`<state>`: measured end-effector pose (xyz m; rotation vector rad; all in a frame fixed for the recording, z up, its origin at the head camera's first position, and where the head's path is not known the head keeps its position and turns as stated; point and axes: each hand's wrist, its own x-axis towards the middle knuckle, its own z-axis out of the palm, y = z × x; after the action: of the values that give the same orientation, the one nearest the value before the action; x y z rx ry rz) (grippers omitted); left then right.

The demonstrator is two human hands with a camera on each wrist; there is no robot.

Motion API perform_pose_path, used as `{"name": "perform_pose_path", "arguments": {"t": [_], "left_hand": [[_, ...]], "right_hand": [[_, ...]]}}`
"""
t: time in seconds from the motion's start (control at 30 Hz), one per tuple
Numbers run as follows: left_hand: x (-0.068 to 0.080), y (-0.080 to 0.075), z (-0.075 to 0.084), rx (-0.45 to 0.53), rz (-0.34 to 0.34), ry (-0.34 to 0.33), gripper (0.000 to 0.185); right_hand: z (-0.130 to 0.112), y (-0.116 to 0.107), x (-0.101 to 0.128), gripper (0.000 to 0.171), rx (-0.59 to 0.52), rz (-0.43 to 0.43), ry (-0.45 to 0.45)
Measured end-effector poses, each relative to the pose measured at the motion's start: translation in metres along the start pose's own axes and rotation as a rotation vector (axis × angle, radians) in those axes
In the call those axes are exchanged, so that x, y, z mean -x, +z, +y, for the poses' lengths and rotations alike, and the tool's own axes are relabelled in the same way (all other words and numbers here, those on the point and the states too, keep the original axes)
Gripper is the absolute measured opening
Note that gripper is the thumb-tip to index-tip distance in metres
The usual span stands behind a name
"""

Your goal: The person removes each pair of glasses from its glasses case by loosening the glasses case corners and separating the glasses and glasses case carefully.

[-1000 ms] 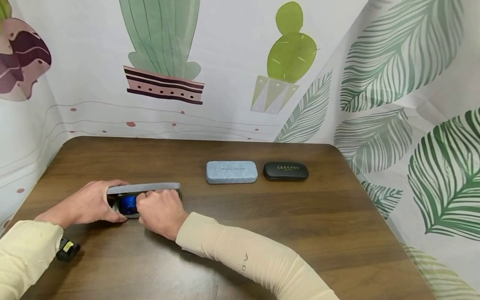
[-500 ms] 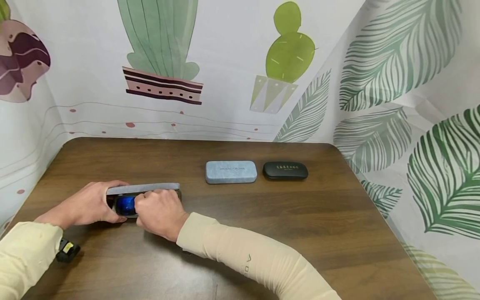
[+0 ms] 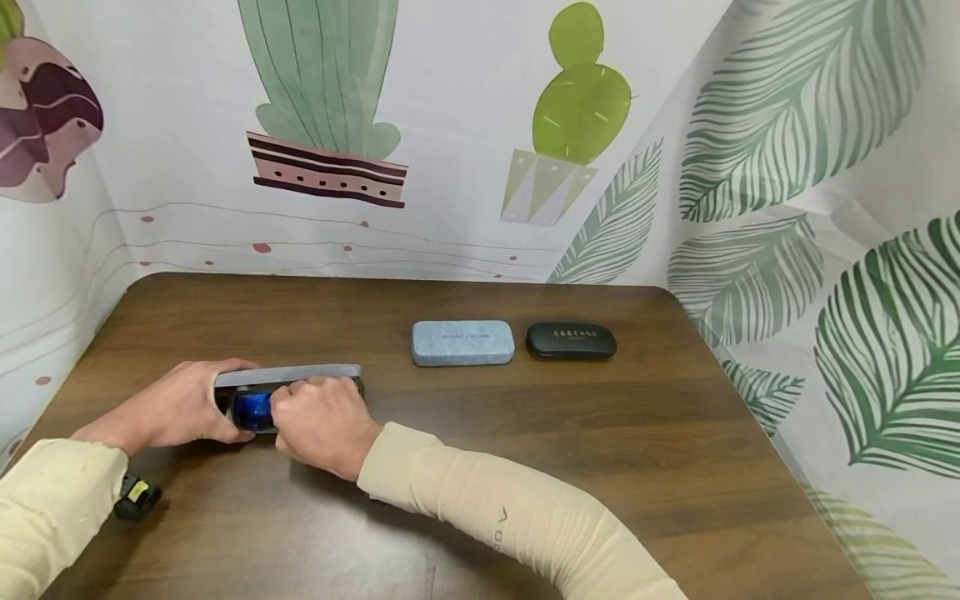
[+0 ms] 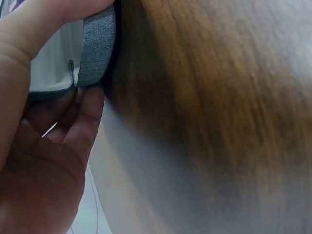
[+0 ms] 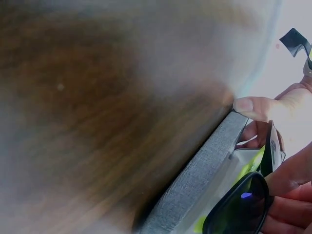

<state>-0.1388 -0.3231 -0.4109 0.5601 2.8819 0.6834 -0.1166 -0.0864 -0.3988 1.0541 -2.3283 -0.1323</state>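
A grey fabric-covered glasses case [image 3: 288, 375] stands open at the left of the table. My left hand [image 3: 187, 404] grips its left end, thumb on the front edge and fingers behind. In the left wrist view, the case's end [image 4: 97, 46] shows a pale lining between thumb and fingers. My right hand [image 3: 322, 421] pinches a pair of sunglasses [image 3: 252, 410] at the case's opening; one lens looks blue from above. In the right wrist view, a dark lens [image 5: 239, 209] lies beside the lining, where a yellow-green patch [image 5: 251, 163] shows. My right hand hides the rest of the sunglasses.
A light blue glasses case [image 3: 463, 343] lies closed at the back of the brown wooden table [image 3: 600, 467]. Right of it sits a closed black glasses case [image 3: 572, 342]. A printed cloth wall [image 3: 457, 125] stands behind the table.
The visible lens of the sunglasses has shifted very slightly left over the last second. Both hands and the grey case stay almost where they were.
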Motion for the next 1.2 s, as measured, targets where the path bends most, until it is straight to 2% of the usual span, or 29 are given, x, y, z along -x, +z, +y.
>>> {"name": "perform_pose_path", "arguments": {"t": [0.4, 0.73, 1.2], "left_hand": [[-0.0006, 0.0002, 0.0008, -0.006, 0.024, 0.013, 0.090], [-0.0020, -0.0003, 0.0015, 0.000, 0.016, 0.001, 0.091], [0.0005, 0.0009, 0.0001, -0.009, 0.033, 0.024, 0.089]], "right_hand": [[0.0016, -0.0024, 0.0002, 0.014, -0.006, 0.006, 0.000], [0.0025, -0.0039, 0.0020, 0.014, 0.009, 0.036, -0.003], [0.0010, -0.0080, 0.0035, 0.013, -0.010, 0.012, -0.021]]}}
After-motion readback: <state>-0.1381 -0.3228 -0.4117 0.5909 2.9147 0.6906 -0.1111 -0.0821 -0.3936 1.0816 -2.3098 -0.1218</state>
